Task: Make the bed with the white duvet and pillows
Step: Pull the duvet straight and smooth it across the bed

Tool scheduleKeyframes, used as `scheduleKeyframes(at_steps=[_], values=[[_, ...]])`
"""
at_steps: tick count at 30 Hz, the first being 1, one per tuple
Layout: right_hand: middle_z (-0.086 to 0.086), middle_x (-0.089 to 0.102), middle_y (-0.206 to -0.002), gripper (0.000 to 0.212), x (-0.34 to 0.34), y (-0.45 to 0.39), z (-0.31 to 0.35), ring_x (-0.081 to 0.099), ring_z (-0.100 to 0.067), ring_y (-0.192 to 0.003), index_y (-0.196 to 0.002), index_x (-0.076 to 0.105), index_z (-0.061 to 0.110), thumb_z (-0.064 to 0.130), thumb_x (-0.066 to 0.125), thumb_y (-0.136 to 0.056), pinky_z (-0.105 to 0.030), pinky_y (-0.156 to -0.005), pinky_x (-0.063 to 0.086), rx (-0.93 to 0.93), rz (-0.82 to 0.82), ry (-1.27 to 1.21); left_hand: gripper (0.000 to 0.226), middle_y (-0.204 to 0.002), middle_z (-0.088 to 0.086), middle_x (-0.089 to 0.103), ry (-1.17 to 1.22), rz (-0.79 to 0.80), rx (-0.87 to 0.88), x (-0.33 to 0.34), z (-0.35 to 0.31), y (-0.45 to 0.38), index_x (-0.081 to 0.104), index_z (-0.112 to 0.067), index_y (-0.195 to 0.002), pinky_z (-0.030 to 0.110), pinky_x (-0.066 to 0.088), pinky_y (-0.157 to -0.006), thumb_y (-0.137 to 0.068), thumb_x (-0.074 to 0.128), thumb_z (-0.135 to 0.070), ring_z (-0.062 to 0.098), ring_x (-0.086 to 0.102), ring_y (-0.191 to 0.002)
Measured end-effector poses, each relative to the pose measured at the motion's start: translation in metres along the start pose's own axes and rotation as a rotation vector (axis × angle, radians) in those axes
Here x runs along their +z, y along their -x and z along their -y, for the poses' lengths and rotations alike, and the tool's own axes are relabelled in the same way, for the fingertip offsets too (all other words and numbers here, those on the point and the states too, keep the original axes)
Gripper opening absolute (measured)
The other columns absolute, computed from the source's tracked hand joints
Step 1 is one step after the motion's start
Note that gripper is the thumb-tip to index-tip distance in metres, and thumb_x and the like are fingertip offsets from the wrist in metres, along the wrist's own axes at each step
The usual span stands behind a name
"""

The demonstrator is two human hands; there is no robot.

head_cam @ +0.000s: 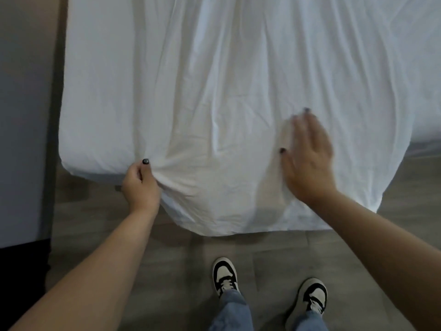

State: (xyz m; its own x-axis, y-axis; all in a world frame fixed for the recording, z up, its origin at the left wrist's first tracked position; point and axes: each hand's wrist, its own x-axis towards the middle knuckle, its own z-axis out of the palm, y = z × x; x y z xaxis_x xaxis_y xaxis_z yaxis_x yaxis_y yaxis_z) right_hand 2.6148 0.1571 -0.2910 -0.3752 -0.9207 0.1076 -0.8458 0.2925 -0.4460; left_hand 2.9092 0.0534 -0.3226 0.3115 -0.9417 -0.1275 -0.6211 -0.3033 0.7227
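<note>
My left hand is curled tight, thumb on top, pinching a gather of cloth, its bare forearm reaching in from the lower left. My right hand lies flat, fingers straight and blurred, its forearm angling in from the lower right.

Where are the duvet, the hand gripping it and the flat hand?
white duvet [214, 80], head view, wrinkled middle.
left hand [140, 185], head view, back of the fist.
right hand [310, 158], head view, back of the hand.

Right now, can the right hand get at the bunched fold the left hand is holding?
Probably yes. The right hand lies flat and open on the white duvet, holding nothing. Only smooth fabric lies between it and the fold gripped by the left hand at the bed's foot edge.
</note>
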Motion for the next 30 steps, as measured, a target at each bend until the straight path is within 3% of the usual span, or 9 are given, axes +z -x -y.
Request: scheduleKeyframes(at_steps=[3,5,8,12,17,19,22,26,30], values=[[-0.010,0.012,-0.162,0.064,0.034,-0.024,0.052,0.009,-0.031,-0.149,-0.154,0.020,0.013,0.040,0.034,-0.097,-0.054,-0.118,0.008,-0.368,0.221,0.189,0.023,-0.074,0.015,0.059,0.120,-0.110,-0.255,-0.005,0.026,-0.002,0.058,-0.003,-0.084,0.030,0.037,-0.063,-0.100,0.042,-0.010,0.022,0.052,-0.072],[-0.008,0.001,-0.163,0.069,0.050,-0.027,0.071,-0.002,-0.028,-0.150,-0.155,0.007,0.010,0.045,0.028,-0.099,-0.055,-0.119,0.002,-0.432,0.329,0.331,0.024,-0.065,0.007,0.056,0.141,-0.086,-0.340,-0.015,0.041,0.004,0.056,-0.007,-0.084,0.034,0.046,-0.065,-0.098,0.037,-0.005,0.025,0.054,-0.060],[-0.007,-0.013,-0.162,0.072,0.049,-0.025,0.076,-0.017,-0.024,-0.148,-0.153,-0.009,0.009,0.049,0.020,-0.100,-0.051,-0.120,-0.007,-0.415,0.459,0.436,0.027,-0.061,0.000,0.058,0.087,0.060,-0.174,-0.035,0.038,0.018,0.057,-0.013,-0.077,0.039,0.048,-0.071,-0.098,0.042,-0.005,0.014,0.057,-0.058],[-0.004,-0.017,-0.161,0.069,0.005,-0.018,0.081,-0.020,-0.019,-0.147,-0.153,-0.011,0.013,0.047,0.018,-0.100,-0.042,-0.121,-0.007,-0.480,0.646,0.369,0.030,-0.058,-0.005,0.064,0.132,0.128,-0.016,-0.060,-0.006,0.025,0.056,-0.025,-0.075,0.035,0.051,-0.070,-0.102,0.046,-0.017,0.007,0.064,-0.060],[0.002,-0.009,-0.163,0.067,-0.088,-0.011,0.088,-0.009,-0.013,-0.149,-0.155,-0.004,0.018,0.046,0.027,-0.103,-0.031,-0.122,-0.001,-0.418,0.706,0.187,0.027,-0.075,-0.005,0.069,0.119,0.261,0.157,-0.101,-0.112,0.055,0.058,-0.021,-0.084,0.034,0.055,-0.078,-0.104,0.042,-0.027,0.010,0.069,-0.075],[0.004,0.003,-0.163,0.064,-0.133,-0.012,0.090,-0.002,-0.011,-0.150,-0.156,0.006,0.020,0.046,0.030,-0.103,-0.028,-0.119,0.004,-0.413,0.698,0.131,0.022,-0.083,-0.008,0.070,0.035,0.295,0.215,-0.118,-0.157,0.077,0.059,-0.022,-0.088,0.027,0.054,-0.078,-0.103,0.044,-0.027,0.005,0.068,-0.081],[0.004,0.020,-0.161,0.059,-0.207,-0.016,0.090,0.004,-0.010,-0.149,-0.154,0.020,0.020,0.046,0.034,-0.102,-0.031,-0.119,0.013,-0.363,0.753,0.097,0.013,-0.093,-0.013,0.067,-0.135,0.384,0.248,-0.138,-0.218,0.112,0.059,-0.029,-0.096,0.030,0.054,-0.080,-0.099,0.050,-0.037,0.008,0.065,-0.089],[0.001,0.022,-0.160,0.061,-0.313,-0.013,0.078,0.009,-0.011,-0.149,-0.154,0.020,0.022,0.045,0.040,-0.101,-0.032,-0.118,0.015,-0.336,0.776,0.122,0.024,-0.103,-0.015,0.058,-0.240,0.461,0.253,-0.159,-0.298,0.171,0.060,-0.026,-0.113,0.028,0.049,-0.079,-0.097,0.051,-0.043,0.006,0.058,-0.090],[0.005,0.026,-0.159,0.060,-0.416,-0.003,0.050,0.019,-0.009,-0.147,-0.153,0.025,0.028,0.047,0.044,-0.099,-0.028,-0.117,0.019,-0.344,0.662,0.083,0.034,-0.113,-0.012,0.058,-0.230,0.479,0.341,-0.173,-0.374,0.232,0.051,-0.026,-0.126,0.034,0.054,-0.088,-0.098,0.050,-0.044,0.010,0.059,-0.101]])
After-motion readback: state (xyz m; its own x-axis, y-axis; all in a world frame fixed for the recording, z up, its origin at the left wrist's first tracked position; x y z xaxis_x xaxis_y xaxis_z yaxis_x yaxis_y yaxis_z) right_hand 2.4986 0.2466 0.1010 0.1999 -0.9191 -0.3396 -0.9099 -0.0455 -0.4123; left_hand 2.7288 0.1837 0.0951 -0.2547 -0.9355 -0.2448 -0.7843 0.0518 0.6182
